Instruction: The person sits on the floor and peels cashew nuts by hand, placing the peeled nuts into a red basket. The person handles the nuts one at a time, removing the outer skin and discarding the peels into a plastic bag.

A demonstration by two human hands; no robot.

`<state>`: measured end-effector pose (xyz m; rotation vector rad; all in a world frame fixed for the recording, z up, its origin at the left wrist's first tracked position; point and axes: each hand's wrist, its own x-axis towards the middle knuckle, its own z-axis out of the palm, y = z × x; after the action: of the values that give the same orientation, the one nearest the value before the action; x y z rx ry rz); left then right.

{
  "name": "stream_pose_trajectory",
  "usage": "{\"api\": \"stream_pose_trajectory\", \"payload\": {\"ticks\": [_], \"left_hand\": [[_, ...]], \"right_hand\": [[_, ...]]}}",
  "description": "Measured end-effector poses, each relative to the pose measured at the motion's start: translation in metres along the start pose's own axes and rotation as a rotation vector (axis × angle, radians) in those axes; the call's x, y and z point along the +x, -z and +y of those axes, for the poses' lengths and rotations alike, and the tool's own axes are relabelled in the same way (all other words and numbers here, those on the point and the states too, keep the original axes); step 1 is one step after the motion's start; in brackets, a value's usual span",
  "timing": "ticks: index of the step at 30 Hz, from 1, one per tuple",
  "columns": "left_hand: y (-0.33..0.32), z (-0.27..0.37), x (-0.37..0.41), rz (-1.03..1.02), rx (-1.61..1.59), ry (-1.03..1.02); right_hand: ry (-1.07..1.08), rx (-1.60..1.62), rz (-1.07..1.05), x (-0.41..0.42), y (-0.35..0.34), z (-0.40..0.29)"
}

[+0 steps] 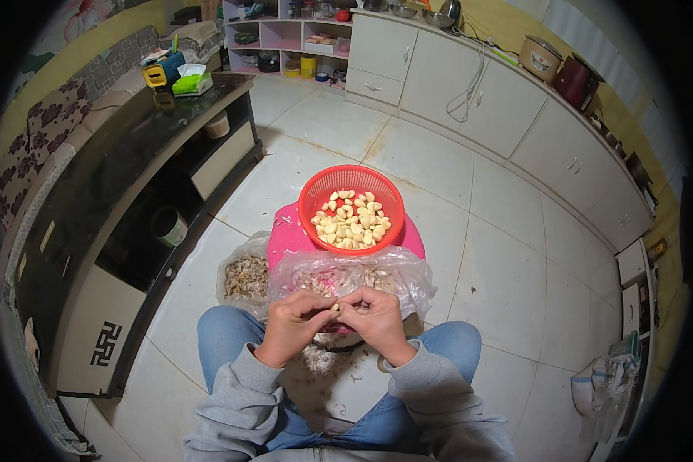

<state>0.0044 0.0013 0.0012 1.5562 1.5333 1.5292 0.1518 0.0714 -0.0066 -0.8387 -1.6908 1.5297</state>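
Observation:
My left hand [296,317] and my right hand [376,317] meet over my lap, pinching one small garlic clove [335,307] between their fingertips. Most of the clove is hidden by the fingers. Just beyond them, a clear plastic bag [416,283] with garlic skins in it lies spread on a pink plastic stool [284,238]. Behind the bag, a red plastic colander [401,202] stands on the stool and holds many peeled cloves [355,227]. To the left of the stool, another plastic bag [224,260] contains brownish garlic skins [247,276].
Loose skins [320,358] are scattered over the tiled floor [496,277] between my knees. On the left stands a dark coffee table [121,144] bearing a green tissue pack [192,84]. White cabinets [439,75] line the back and right. A white sack [590,387] sits at lower right.

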Motion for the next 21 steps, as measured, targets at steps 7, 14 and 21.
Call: {"api": "stream_pose_trajectory", "payload": {"ticks": [7,14,21], "left_hand": [[0.003,0.001,0.002,-0.011,-0.093,0.096],[0.002,-0.006,0.003,-0.007,-0.526,0.402],[0.003,-0.014,0.006,0.014,-1.06,0.576]], "right_hand": [[0.01,0.121,0.015,-0.001,-0.002,-0.009],[-0.006,0.26,0.036,0.001,-0.003,-0.014],[0.043,0.159,-0.041,0.001,0.002,-0.018]]}}
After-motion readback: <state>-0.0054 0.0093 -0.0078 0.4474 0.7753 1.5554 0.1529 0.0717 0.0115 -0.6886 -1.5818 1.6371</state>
